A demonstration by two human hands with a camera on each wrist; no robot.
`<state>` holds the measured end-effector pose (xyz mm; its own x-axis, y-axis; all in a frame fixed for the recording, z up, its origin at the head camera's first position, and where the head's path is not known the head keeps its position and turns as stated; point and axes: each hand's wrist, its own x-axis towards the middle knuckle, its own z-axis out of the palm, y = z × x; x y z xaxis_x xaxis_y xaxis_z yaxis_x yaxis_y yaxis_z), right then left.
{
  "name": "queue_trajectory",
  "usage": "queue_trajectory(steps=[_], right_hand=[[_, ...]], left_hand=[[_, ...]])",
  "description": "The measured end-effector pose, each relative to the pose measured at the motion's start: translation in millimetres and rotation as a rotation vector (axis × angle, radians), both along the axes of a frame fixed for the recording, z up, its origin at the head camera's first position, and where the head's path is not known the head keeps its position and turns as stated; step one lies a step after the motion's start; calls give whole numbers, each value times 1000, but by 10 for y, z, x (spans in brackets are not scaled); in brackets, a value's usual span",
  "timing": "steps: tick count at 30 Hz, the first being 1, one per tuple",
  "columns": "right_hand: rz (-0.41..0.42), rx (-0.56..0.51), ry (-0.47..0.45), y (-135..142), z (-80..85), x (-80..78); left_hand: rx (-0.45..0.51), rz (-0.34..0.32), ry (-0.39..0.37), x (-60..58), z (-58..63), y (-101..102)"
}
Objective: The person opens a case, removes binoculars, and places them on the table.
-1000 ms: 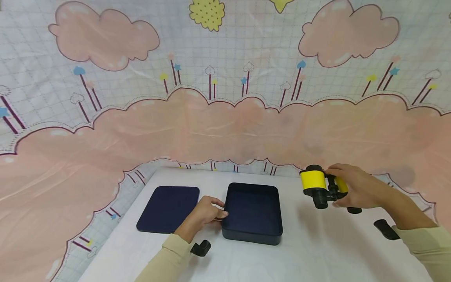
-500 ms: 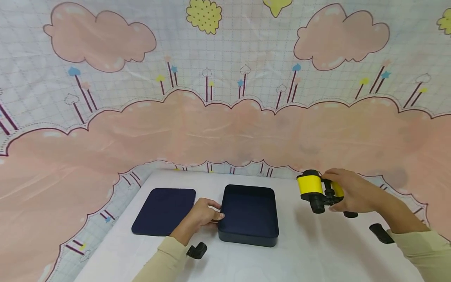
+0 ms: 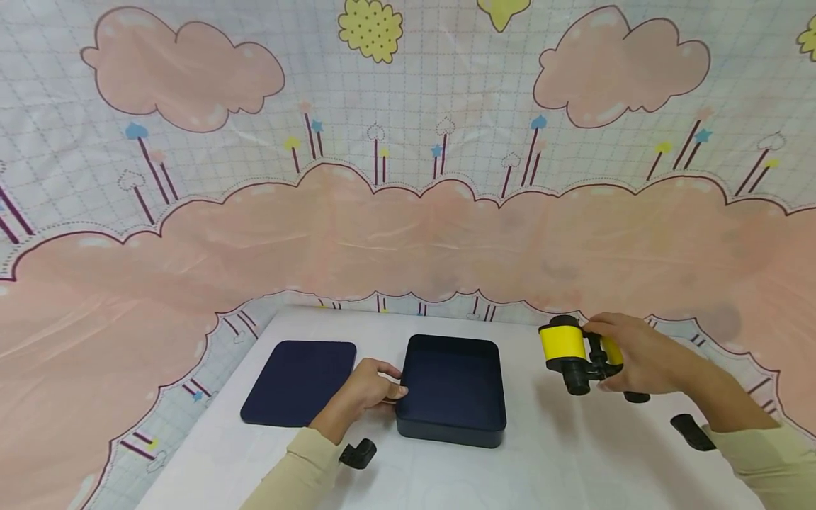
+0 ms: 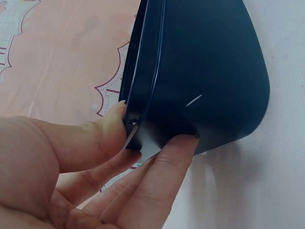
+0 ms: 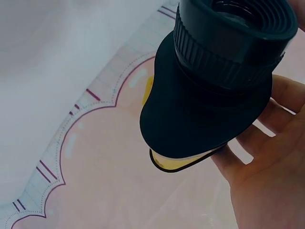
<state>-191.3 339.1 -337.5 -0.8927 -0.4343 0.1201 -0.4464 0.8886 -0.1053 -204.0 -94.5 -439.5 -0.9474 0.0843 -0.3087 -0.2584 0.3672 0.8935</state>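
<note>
A pair of yellow and black binoculars [image 3: 564,344] is held above the right side of the white table by my right hand [image 3: 647,358]. In the right wrist view a black eyepiece [image 5: 214,71] shows close up, and the fingers curl behind the body. My left hand [image 3: 363,391] pinches the left wall of an open dark navy box [image 3: 449,433], thumb at the rim and fingers against the outer side. In the left wrist view the thumb [image 4: 95,138] lies on the rim. The box stands upright with its dark inside showing.
A flat dark navy lid [image 3: 296,382] lies on the table [image 3: 542,474] to the left of the box, close by the left forearm. Black wrist cameras [image 3: 358,454] stick out beside both wrists. Behind the table hangs a cloth [image 3: 446,241] printed with clouds.
My right hand has lowered the binoculars slightly. The left hand keeps its hold on the box, and box and lid stay in place. The head view has shifted a little.
</note>
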Motion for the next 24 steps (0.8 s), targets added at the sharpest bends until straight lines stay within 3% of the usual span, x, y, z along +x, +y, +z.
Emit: queue_trajectory(steps=[24], right_hand=[[30,4,3,39,-114,4]], left_hand=[[-6,-3,-2,-13,-25,6]])
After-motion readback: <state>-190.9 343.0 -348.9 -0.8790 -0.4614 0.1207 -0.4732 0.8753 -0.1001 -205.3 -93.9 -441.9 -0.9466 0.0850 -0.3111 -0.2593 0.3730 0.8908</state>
